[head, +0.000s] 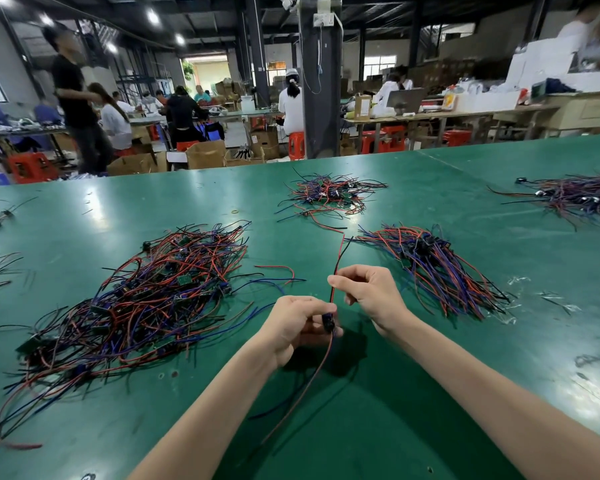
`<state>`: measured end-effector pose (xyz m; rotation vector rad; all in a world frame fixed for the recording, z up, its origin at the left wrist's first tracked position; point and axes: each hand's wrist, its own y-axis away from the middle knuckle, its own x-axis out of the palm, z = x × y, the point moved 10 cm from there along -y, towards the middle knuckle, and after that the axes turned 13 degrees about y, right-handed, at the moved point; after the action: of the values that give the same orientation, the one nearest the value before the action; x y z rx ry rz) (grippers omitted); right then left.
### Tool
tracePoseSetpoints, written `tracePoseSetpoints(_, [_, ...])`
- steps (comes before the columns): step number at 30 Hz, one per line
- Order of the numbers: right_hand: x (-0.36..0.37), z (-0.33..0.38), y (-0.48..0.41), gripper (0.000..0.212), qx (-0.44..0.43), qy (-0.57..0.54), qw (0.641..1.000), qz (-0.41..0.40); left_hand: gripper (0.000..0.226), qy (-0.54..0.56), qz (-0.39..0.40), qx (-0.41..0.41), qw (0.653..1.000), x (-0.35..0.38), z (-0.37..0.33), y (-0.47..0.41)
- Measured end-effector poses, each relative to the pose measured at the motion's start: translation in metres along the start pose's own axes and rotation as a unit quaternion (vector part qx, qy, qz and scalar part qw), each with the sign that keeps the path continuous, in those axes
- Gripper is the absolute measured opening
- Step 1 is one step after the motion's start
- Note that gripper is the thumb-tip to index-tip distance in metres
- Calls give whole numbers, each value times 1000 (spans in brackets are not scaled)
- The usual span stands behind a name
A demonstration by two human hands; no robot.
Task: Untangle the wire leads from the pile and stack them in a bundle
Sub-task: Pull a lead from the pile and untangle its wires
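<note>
Near the middle of the flat green surface (pixel 430 393): two bare hands hold up one thin red and black wire lead (pixel 337 263).
Left hand (pixel 297 323): its grip is curled round the small dark block (pixel 327 322) on the lead, low down.
Right hand (pixel 368 292): its grip pinches the two wires just above the left hand, thumb and finger pressed together on them.
Lead's long line: it runs straight away from the body, loose tips pointing far, and a tail hangs back toward the person.
Big tangled pile of red, blue and black wire leads (pixel 146 299): to the left, apart from both hands.
Neat bundle of red, blue and black leads (pixel 444 271): to the right, near the right hand, which is the closer one.
Bundle's long line: it slants, with dark blocks at the far left end and wire ends fanning near and right.
Next move, I think: carry the lead right and turn it to match that slant.
Hard to see: a blue wire lies under the hands; it may belong to this lead, but the blur hides that.
</note>
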<state>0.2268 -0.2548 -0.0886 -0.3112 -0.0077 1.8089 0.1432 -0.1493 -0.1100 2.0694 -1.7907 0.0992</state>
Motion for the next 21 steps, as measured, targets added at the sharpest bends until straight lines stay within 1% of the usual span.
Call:
tracePoseSetpoints(3, [-6, -1, -5, 14, -6, 21, 1000, -11, 17, 1, 7, -1, 1000, 1, -2, 1])
tracePoseSetpoints(8, [-31, -4, -15, 19, 10, 29, 997, -69, 16, -24, 42, -20, 999, 10, 3, 6])
tracePoseSetpoints(12, [-48, -8, -20, 16, 12, 65, 993, -101, 19, -35, 43, -6, 998, 14, 4, 8])
tracePoseSetpoints(17, [-50, -1, -20, 18, -21, 118, 983, -138, 19, -39, 33, 8, 999, 13, 0, 8])
tracePoseSetpoints(21, [-54, 5, -19, 17, -50, 160, 975, -149, 20, -44, 30, 8, 999, 14, 1, 9])
